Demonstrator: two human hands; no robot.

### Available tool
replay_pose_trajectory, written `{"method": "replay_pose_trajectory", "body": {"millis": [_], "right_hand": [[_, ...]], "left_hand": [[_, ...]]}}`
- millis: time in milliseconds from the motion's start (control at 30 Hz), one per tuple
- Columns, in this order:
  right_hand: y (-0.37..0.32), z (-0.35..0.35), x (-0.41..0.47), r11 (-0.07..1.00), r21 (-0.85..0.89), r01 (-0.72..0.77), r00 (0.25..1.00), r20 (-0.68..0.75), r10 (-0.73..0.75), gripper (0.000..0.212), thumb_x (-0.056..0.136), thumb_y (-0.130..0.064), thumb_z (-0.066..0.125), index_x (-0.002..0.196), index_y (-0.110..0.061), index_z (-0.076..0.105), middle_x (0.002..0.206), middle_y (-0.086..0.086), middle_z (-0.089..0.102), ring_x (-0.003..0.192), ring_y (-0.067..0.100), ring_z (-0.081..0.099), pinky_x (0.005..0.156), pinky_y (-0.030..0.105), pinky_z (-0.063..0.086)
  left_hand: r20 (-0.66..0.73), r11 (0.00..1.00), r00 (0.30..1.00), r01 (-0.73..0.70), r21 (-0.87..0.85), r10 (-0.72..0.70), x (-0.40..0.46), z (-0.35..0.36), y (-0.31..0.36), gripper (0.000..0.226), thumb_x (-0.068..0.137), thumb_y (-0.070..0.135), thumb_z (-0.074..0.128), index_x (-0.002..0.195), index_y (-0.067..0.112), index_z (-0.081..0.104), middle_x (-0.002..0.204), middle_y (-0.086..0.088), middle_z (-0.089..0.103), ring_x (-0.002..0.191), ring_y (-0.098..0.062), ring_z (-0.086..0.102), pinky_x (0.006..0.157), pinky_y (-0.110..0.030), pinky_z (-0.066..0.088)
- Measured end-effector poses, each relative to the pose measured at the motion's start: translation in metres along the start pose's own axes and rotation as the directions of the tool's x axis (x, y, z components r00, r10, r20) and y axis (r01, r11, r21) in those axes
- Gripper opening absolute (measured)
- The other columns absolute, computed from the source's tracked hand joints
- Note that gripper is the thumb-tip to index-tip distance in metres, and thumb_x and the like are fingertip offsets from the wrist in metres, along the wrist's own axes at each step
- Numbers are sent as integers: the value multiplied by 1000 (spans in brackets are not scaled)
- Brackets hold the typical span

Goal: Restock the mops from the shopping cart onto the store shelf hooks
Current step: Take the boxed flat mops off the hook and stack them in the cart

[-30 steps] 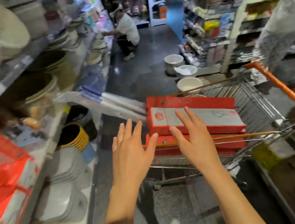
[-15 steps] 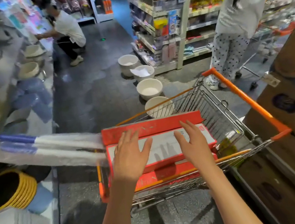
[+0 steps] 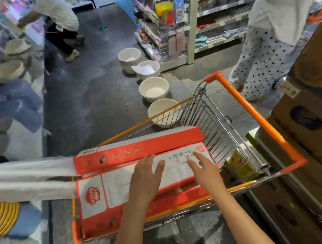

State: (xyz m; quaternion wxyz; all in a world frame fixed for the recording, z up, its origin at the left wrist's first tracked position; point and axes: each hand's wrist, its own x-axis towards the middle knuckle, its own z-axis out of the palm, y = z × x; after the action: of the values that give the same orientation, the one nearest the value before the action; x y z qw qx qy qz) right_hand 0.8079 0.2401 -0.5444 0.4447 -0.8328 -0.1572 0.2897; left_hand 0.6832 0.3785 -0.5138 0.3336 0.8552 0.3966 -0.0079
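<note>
While both hands reach over the shopping cart (image 3: 260, 117), left hand (image 3: 147, 180) flat with straight fingers on the top mop box (image 3: 112, 190), right hand (image 3: 205, 170) spread above it, gripping nothing, second mop box (image 3: 137, 150) behind, white basins (image 3: 154, 88) beyond the cart.

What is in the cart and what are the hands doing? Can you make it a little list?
cart: orange-trimmed wire shopping cart in a store aisle
in the cart: long red and white mop boxes, top box, another box behind it
left hand: open, fingers straight, over the top box
right hand: open, fingers spread, over the same box
sticking out at the left: plastic-wrapped handles
on the floor: white tubs in a row
nearby: a crouching person
</note>
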Motion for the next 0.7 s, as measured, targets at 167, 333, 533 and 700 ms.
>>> {"method": "replay_pose_trajectory", "body": {"millis": [167, 333, 533, 700], "right_hand": [[17, -8, 46, 992, 42, -123, 992, 23, 122, 54, 101, -34, 55, 148, -9, 44, 152, 10, 47, 139, 26, 44, 112, 38, 35], [59, 12, 66, 784, 412, -465, 880, 123, 458, 82, 82, -56, 63, 147, -11, 42, 147, 8, 51, 130, 31, 51, 106, 47, 46], [72, 50, 81, 584, 647, -490, 800, 68, 596, 60, 88, -41, 72, 137, -13, 53, 136, 6, 60, 123, 27, 56, 108, 51, 45], [73, 77, 83, 332, 792, -512, 720, 185, 669, 31, 94, -35, 67, 120, -20, 59, 122, 7, 66, 107, 29, 63, 88, 46, 55]], "left_hand": [[4, 997, 998, 69, -20, -69, 30, 30, 9, 61, 103, 55, 37, 155, 23, 35, 163, -1, 32, 150, -19, 27, 122, -39, 23], [63, 991, 996, 58, 124, -67, 66, 49, -6, 63, 104, 54, 35, 155, 17, 35, 162, -5, 34, 151, -23, 27, 122, -41, 18], [188, 953, 980, 10, 304, -71, 113, 64, -32, 62, 103, 58, 27, 144, 17, 49, 151, -7, 48, 141, -25, 39, 120, -51, 20], [260, 914, 964, -50, 403, -62, 140, 62, -48, 58, 103, 59, 29, 126, 16, 60, 130, -10, 62, 123, -29, 54, 100, -43, 38]]}}
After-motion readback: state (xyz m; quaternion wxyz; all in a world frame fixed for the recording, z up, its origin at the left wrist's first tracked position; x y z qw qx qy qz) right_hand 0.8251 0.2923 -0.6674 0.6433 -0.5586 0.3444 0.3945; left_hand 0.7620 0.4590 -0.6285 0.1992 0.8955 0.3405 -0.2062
